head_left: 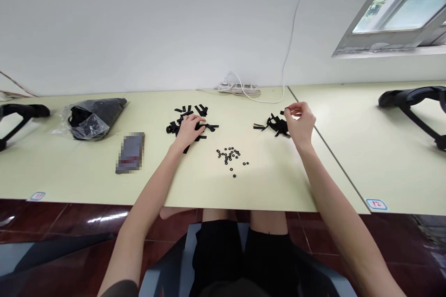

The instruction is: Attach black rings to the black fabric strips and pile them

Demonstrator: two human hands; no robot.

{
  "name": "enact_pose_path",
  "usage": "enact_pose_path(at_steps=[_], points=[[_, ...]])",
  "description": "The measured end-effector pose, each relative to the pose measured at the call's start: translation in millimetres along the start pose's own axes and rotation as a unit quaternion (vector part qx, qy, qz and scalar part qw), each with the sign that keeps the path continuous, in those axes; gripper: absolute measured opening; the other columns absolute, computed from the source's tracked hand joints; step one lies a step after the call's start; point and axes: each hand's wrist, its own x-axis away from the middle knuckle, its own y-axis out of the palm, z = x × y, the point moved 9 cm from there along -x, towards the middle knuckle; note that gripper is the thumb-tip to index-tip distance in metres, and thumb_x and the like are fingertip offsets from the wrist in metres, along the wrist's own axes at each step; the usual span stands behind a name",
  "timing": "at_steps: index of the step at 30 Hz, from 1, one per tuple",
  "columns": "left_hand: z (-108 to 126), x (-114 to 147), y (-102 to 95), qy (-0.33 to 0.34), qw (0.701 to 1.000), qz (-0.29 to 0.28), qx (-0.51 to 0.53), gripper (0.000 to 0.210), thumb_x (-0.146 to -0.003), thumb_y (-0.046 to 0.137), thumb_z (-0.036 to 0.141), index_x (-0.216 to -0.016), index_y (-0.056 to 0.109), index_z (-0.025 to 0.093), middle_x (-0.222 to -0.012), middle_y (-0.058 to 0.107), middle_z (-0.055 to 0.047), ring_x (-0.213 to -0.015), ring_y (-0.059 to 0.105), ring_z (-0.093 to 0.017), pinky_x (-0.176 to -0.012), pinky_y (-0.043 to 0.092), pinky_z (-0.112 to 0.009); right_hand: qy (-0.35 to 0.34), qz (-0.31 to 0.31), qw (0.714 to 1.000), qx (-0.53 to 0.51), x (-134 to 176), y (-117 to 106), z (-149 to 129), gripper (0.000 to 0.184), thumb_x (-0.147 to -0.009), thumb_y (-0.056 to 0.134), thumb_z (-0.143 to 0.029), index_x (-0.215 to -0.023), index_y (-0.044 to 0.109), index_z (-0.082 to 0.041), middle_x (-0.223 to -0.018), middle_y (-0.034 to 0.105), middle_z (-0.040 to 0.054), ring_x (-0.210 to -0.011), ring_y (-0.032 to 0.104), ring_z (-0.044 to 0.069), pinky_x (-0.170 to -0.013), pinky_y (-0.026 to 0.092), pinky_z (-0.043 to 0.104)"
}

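My left hand [189, 131] rests over a loose pile of short black fabric strips [184, 116] left of the middle of the table. Its visible fingers are stretched out and slightly apart on the strips; the thumb is hard to make out. My right hand [300, 121] is pinched shut on a small black strip [282, 112], raised beside a second, tangled heap of black strips [278, 125]. Between the hands and nearer to me, several small black rings [228, 154] lie scattered on the pale table.
On the left are a clear bag with black material [95, 118] and a blurred grey packet [130, 153]. A white power strip [239, 88] with cables lies against the wall. Black curved frames stand at the far left [24, 111] and far right [414, 102]. A table seam [334, 154] runs at right.
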Motion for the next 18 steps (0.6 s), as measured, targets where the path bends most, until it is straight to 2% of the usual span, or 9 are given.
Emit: enact_pose_path(at_steps=[2,5,9,12,15,18], points=[[5,0,8.5,0.033,0.999,-0.026,-0.013,0.027,-0.108,0.065,0.031,-0.128,0.082,0.024,-0.147,0.073,-0.012,-0.142,0.054,-0.038,-0.131,0.038,-0.059,0.013,0.014,0.999,0.043,-3,-2,15,0.015,-0.089,0.067,-0.033,-0.102,0.064,-0.026,-0.112,0.075,0.0109,-0.107,0.064,0.03,-0.106,0.054,0.055],[12,0,11.5,0.052,0.998,-0.03,-0.018,0.023,-0.109,0.067,0.032,-0.122,0.084,0.025,-0.14,0.076,-0.012,-0.138,0.055,-0.037,-0.13,0.037,-0.059,-0.003,0.004,0.998,0.063,3,7,13,0.018,-0.092,0.065,-0.034,-0.108,0.067,-0.026,-0.125,0.074,0.0134,-0.12,0.06,0.034,-0.115,0.049,0.059],[18,0,1.6,0.048,0.998,0.003,0.027,0.019,-0.107,0.069,0.032,-0.115,0.085,0.024,-0.127,0.078,-0.011,-0.129,0.062,-0.034,-0.126,0.042,-0.056,-0.063,-0.063,0.995,0.04,26,36,-21,0.016,-0.1,0.06,-0.032,-0.112,0.071,-0.027,-0.12,0.074,0.0122,-0.121,0.062,0.035,-0.112,0.051,0.057],[16,0,-5.1,0.009,0.993,0.025,0.116,0.021,-0.104,0.071,0.034,-0.115,0.086,0.024,-0.123,0.081,-0.01,-0.116,0.07,-0.031,-0.11,0.052,-0.048,-0.12,-0.112,0.986,0.017,50,55,-52,0.013,-0.104,0.059,-0.029,-0.109,0.071,-0.028,-0.118,0.076,0.0117,-0.121,0.064,0.035,-0.112,0.051,0.057],[13,1,-4.0,-0.046,0.97,0.033,0.236,0.029,-0.097,0.078,0.042,-0.117,0.087,0.023,-0.122,0.084,-0.01,-0.104,0.074,-0.028,-0.094,0.056,-0.041,-0.164,-0.177,0.97,-0.023,76,71,-78,0.012,-0.107,0.058,-0.028,-0.107,0.07,-0.028,-0.115,0.076,0.0109,-0.12,0.067,0.034,-0.111,0.053,0.056],[27,4,3.7,-0.057,0.946,0.014,0.319,0.037,-0.092,0.086,0.049,-0.118,0.088,0.023,-0.122,0.086,-0.011,-0.108,0.078,-0.028,-0.095,0.058,-0.04,-0.164,-0.261,0.949,-0.069,100,85,-95,0.011,-0.11,0.059,-0.029,-0.115,0.068,-0.028,-0.119,0.076,0.0098,-0.114,0.07,0.031,-0.105,0.057,0.052]])
